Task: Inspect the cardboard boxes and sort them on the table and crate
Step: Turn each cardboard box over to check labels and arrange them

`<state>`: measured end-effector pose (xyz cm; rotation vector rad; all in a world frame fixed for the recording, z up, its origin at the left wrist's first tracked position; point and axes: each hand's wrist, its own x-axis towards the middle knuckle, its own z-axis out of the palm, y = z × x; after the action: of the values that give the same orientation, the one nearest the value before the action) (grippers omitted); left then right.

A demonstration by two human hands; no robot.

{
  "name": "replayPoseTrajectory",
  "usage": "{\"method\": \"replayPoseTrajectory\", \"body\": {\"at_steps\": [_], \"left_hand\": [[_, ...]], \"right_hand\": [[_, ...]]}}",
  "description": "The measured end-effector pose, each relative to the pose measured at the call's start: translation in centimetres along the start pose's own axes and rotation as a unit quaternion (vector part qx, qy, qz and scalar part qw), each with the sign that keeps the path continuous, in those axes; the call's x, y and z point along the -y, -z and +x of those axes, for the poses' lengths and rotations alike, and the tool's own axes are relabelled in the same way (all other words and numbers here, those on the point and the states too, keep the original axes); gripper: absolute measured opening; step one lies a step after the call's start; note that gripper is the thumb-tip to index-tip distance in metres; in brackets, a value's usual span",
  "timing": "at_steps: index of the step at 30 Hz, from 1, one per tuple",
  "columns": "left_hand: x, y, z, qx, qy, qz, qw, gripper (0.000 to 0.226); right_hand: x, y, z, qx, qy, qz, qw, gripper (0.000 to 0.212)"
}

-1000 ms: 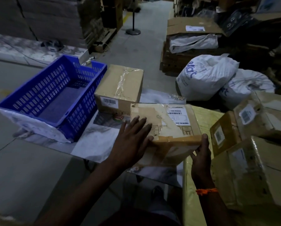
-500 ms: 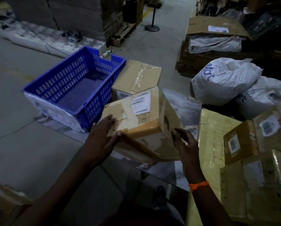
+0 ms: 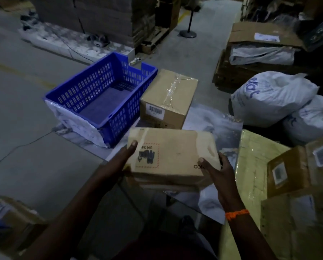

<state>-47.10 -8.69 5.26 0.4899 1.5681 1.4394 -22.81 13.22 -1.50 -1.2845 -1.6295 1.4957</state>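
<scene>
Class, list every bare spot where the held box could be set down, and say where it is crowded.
The floor of the blue crate is bare. Bare tabletop lies beyond the held box, between the taped box and the yellow wrapped package. Crowded: stacked boxes at the right.

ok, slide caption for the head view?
Left hand and right hand hold a labelled cardboard box at the table, near a blue crate and taped box.
</scene>
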Motion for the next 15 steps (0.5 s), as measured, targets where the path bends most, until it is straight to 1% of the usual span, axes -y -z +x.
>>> {"method": "replayPoseTrajectory", "body": {"at_steps": [1, 3, 4, 5, 7, 9, 12, 15], "left_hand": [[0.2, -1.1, -0.3, 0.005, -0.008, 0.008, 1.000, 0.035], [0.6, -2.5, -0.4, -0.002, -0.031, 0.025, 0.999, 0.036], [0.5, -3.2, -0.4, -0.011, -0.039, 0.028, 0.999, 0.032], [0.4, -3.7, -0.3, -0.022, -0.037, 0.026, 0.999, 0.027], [0.4, -4.3, 0.1, -0.031, -0.033, 0.025, 0.999, 0.026], [0.1, -4.5, 0.2, -0.033, -0.034, 0.032, 0.998, 0.026], [0.8, -3.9, 0.5, -0.043, -0.020, 0.025, 0.999, 0.024], [1.0, -2.9, 1.4, -0.066, -0.002, 0.012, 0.998, 0.026]], "right_hand": [[-0.2, 0.5, -0.1, -0.011, 0.004, -0.006, 1.000, 0.060], [-0.6, 1.7, -0.2, -0.026, 0.012, -0.011, 1.000, 0.059], [-0.6, 2.2, -0.4, -0.031, 0.014, -0.020, 0.999, 0.059], [-0.8, 2.7, -0.6, -0.033, 0.015, -0.032, 0.999, 0.058], [-1.0, 3.4, -1.1, -0.038, 0.015, -0.043, 0.998, 0.053], [-1.3, 3.6, -1.7, -0.039, 0.011, -0.033, 0.999, 0.047], [-1.6, 3.6, -2.1, -0.046, 0.012, -0.012, 0.999, 0.046], [-1.5, 4.0, -1.2, -0.031, 0.006, 0.000, 1.000, 0.044]]}}
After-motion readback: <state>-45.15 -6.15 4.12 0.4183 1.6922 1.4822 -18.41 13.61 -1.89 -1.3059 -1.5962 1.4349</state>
